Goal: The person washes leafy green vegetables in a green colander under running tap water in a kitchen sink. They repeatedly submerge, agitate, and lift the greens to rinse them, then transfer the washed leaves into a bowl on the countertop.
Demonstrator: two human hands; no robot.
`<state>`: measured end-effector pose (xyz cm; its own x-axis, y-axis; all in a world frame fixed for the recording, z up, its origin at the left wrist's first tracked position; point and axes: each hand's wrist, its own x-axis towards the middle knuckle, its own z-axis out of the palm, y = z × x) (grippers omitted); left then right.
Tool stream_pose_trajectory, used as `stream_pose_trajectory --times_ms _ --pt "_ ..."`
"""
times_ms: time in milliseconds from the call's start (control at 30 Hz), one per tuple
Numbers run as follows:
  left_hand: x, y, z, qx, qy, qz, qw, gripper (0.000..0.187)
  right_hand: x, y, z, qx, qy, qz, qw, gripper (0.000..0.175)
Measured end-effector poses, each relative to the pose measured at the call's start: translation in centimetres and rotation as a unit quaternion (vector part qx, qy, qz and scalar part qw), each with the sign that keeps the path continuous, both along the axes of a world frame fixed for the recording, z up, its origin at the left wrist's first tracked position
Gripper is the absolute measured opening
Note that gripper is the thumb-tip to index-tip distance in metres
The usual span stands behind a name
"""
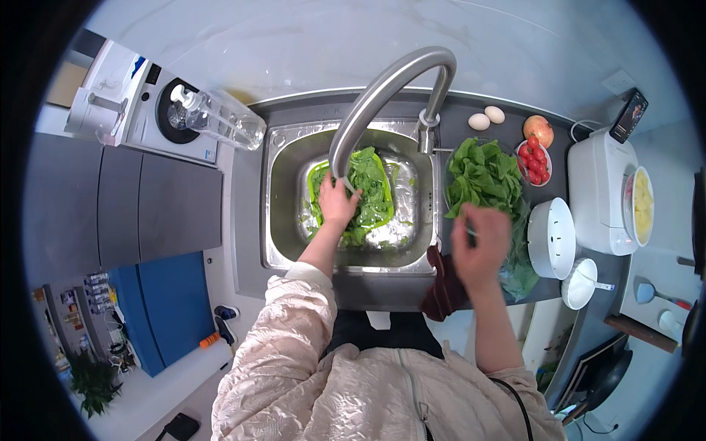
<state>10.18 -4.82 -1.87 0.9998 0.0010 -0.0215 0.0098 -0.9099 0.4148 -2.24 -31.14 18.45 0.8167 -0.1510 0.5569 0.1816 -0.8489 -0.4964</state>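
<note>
A bright green basket of leafy greens sits in the stainless steel sink. My left hand lies over the leaves on the basket's left side, below the faucet spout. Its fingertips are partly hidden, so a grip on the leaves cannot be made out. My right hand, blurred with fingers curled, is above the counter right of the sink. Just beyond it, more leafy greens fill a clear bowl. Whether the right hand holds anything is unclear.
Two eggs, a pomegranate and a bowl of cherry tomatoes are at the back right. A white basin stands beside a plastic bag. A dark cloth hangs over the front edge. A pump bottle is left.
</note>
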Motion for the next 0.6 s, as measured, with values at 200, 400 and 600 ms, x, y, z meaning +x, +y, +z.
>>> stream_pose_trajectory --times_ms 200,400,600 --pt "0.8 1.6 -7.2 0.099 0.165 -0.129 0.973 0.077 0.8 8.3 -6.0 0.069 0.199 0.210 0.955 0.029" --pt "3.2 3.3 -12.5 -0.011 0.158 -0.090 0.983 0.045 1.5 10.0 -10.7 0.105 0.285 0.201 0.931 0.024" --pt "1.8 4.9 -3.9 -0.190 -0.001 -0.170 0.967 0.039 5.5 10.0 -12.5 0.171 0.284 0.141 0.933 0.014"
